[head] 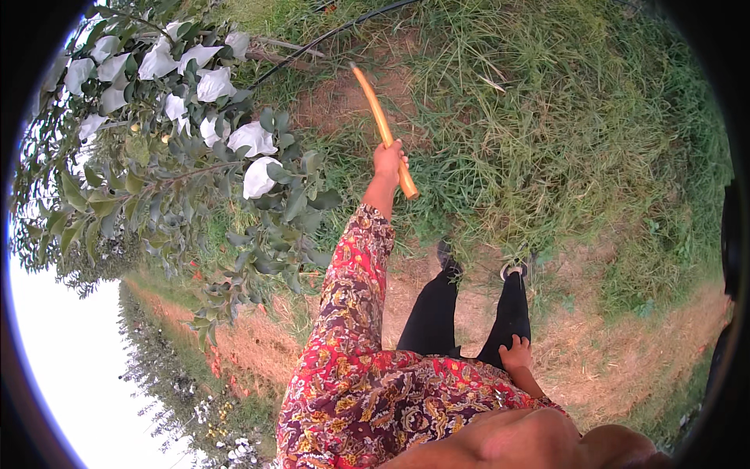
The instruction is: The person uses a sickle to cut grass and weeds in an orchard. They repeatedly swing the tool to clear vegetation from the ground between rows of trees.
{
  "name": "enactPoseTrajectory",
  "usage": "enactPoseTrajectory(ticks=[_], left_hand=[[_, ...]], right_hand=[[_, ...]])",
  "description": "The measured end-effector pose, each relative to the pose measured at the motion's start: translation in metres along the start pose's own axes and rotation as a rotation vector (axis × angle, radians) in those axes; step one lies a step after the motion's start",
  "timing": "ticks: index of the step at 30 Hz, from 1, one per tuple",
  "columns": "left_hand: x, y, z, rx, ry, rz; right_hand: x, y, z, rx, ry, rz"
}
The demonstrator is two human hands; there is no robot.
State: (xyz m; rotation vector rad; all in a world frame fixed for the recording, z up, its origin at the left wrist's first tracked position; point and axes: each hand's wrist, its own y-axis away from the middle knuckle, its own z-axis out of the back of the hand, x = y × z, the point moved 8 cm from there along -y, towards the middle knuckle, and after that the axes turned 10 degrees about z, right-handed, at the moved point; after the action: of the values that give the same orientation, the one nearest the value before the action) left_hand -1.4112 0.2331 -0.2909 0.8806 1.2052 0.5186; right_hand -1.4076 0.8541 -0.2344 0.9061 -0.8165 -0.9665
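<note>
My left hand is stretched out ahead, closed around the lower part of a curved, orange-yellow tool handle. The handle's butt end sticks out below the fist. Its far end has a small grey tip over bare soil and grass; I cannot tell what tool it belongs to. Low beside my black trouser leg is my right hand, holding nothing, its fingers loosely apart. Tall green grass spreads in front of my feet.
At the left, fruit-tree branches reach close to my left arm, bearing several white bags. A black hose crosses the ground at the top. Dry straw-covered soil lies at the right.
</note>
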Motion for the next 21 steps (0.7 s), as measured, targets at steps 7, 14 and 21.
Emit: enactPoseTrajectory(ticks=[7,14,21], left_hand=[[0.012,-0.032,-0.129,-0.008,-0.145,0.070],[0.303,0.108,-0.110,0.067,-0.363,0.430],[0.340,0.177,-0.111,-0.121,-0.803,0.192]], right_hand=[[-0.061,-0.012,0.012,0.032,-0.032,0.034],[-0.084,-0.018,0.048,0.071,-0.044,0.079],[-0.119,-0.027,0.078,0.075,-0.010,0.104]])
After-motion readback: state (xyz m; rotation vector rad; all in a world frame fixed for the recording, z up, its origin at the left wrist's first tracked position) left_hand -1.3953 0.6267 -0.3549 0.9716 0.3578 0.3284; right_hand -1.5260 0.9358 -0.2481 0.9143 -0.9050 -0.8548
